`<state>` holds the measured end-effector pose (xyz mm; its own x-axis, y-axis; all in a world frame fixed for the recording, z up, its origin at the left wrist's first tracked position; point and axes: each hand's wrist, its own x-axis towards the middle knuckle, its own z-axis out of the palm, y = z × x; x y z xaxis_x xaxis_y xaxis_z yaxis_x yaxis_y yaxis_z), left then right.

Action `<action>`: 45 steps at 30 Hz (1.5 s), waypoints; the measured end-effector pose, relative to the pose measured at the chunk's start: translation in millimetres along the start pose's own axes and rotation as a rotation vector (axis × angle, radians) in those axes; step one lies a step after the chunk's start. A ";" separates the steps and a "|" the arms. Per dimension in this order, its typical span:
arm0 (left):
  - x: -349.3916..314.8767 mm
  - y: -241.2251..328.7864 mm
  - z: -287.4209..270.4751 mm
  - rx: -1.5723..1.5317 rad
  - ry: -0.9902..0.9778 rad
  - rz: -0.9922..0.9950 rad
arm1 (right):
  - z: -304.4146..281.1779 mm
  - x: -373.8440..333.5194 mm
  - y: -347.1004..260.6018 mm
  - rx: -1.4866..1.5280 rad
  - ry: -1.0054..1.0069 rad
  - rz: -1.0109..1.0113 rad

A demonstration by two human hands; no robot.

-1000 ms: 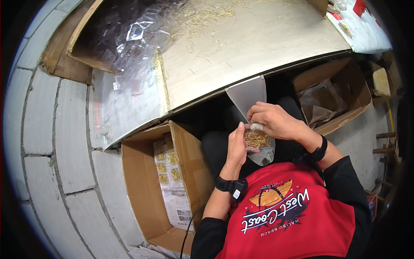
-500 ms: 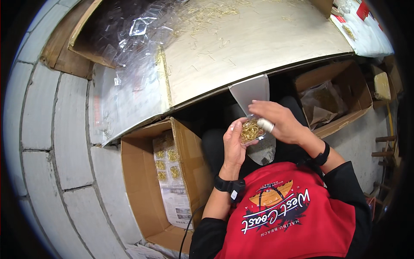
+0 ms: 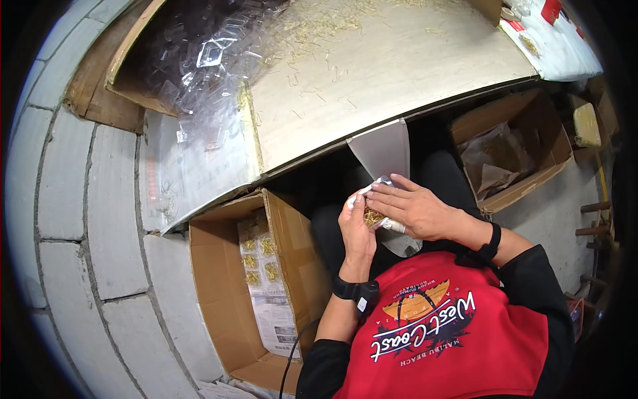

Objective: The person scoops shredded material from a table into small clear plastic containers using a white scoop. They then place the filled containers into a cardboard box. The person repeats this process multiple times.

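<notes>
My left hand (image 3: 357,236) holds a small clear plastic box (image 3: 374,217) above my lap, its thumb along the near side. Thin gold-coloured bent wire pieces, like small hooks, fill the box. My right hand (image 3: 417,211) lies across the top with its fingers together and pressed onto the box. A white wrapping on its thumb shows at the box's near edge. Fingers cover most of the box, so I cannot tell whether its lid is fully closed.
Loose gold wire pieces lie on the pale worktable (image 3: 399,60). Clear plastic boxes (image 3: 212,53) are heaped at its left. A cardboard box (image 3: 206,299) below left contains several filled boxes (image 3: 267,246) on newspaper. Another cardboard box (image 3: 512,193) with a plastic bag stands right.
My right hand has come down and left, from beside the box onto its top. The fingers now cover most of the gold pieces. Both hands are slightly lower.
</notes>
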<state>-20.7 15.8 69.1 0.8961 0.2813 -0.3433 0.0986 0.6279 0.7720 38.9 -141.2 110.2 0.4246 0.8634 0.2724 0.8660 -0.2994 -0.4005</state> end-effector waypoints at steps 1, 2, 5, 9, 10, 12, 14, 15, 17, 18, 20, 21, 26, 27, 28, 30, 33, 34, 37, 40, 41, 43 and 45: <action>-2.2 1.3 1.5 -0.011 -0.013 -0.017 | 2.0 0.0 0.2 0.018 -0.022 -0.006; -6.3 4.2 3.5 -0.022 -0.026 -0.034 | -0.1 0.8 1.5 0.126 0.036 0.026; -7.4 16.9 6.7 -0.041 -0.083 -0.066 | -10.9 0.6 7.5 0.396 0.369 0.076; -7.4 9.9 1.5 0.066 -0.016 -0.038 | -12.0 -8.3 21.9 0.869 0.400 0.642; -9.7 12.0 5.3 0.023 -0.015 -0.068 | -5.5 -11.8 30.4 0.967 0.335 0.637; -7.7 6.3 2.0 0.035 0.007 -0.049 | 1.1 -16.3 31.3 1.157 0.170 0.706; -7.8 1.1 1.7 0.030 0.027 -0.044 | 3.1 -18.3 27.0 1.256 0.036 0.742; -7.8 0.0 3.0 0.020 0.036 -0.044 | 5.1 -16.0 23.2 1.288 0.037 0.769; -8.3 -2.9 5.8 0.019 0.042 -0.062 | 14.6 -15.5 22.7 1.237 0.093 0.794; -9.0 -3.4 6.3 0.031 0.043 -0.077 | 13.6 -13.5 22.6 1.204 0.087 0.806; -9.2 -5.0 7.0 0.102 0.037 -0.071 | 9.7 -9.4 23.6 1.138 0.075 0.832; -9.4 -5.0 6.9 0.118 0.036 -0.067 | 10.7 -8.7 24.2 1.127 0.082 0.839; -10.3 -7.5 12.0 0.120 0.064 -0.074 | 14.8 -7.9 18.1 0.651 0.267 0.761; -10.0 -8.8 12.8 0.120 0.076 -0.071 | 11.8 -6.9 14.9 0.526 0.306 0.709; -9.7 -9.9 13.5 0.119 0.088 -0.068 | 5.7 -5.6 10.5 0.402 0.344 0.656; -8.4 -11.3 14.1 0.108 0.084 -0.084 | -3.3 -3.7 6.0 0.238 0.336 0.548; -7.5 -10.2 13.1 0.067 0.021 -0.135 | -9.0 -1.2 8.0 0.138 0.177 0.451; -8.4 -9.5 13.5 0.045 -0.012 -0.147 | -9.2 0.4 11.4 0.119 0.109 0.462; -12.3 -4.4 14.1 0.004 -0.102 -0.124 | -10.2 4.0 16.9 0.183 0.110 0.466; -12.6 -1.1 9.5 0.018 -0.130 -0.075 | -15.2 2.2 15.9 0.277 0.232 0.405; -12.1 -0.7 6.6 0.029 -0.130 -0.059 | -17.5 -1.4 16.0 0.283 0.254 0.388; -9.9 0.3 0.2 0.033 -0.110 -0.062 | -18.7 -4.1 14.6 0.278 0.306 0.278; -8.6 1.4 -1.7 0.066 -0.107 -0.053 | -17.2 -7.5 9.2 0.251 0.367 0.103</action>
<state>-29.0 15.5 72.2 0.9295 0.1680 -0.3284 0.1723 0.5895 0.7892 48.2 -157.5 119.5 0.6099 0.6198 0.4939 0.7427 -0.2294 -0.6291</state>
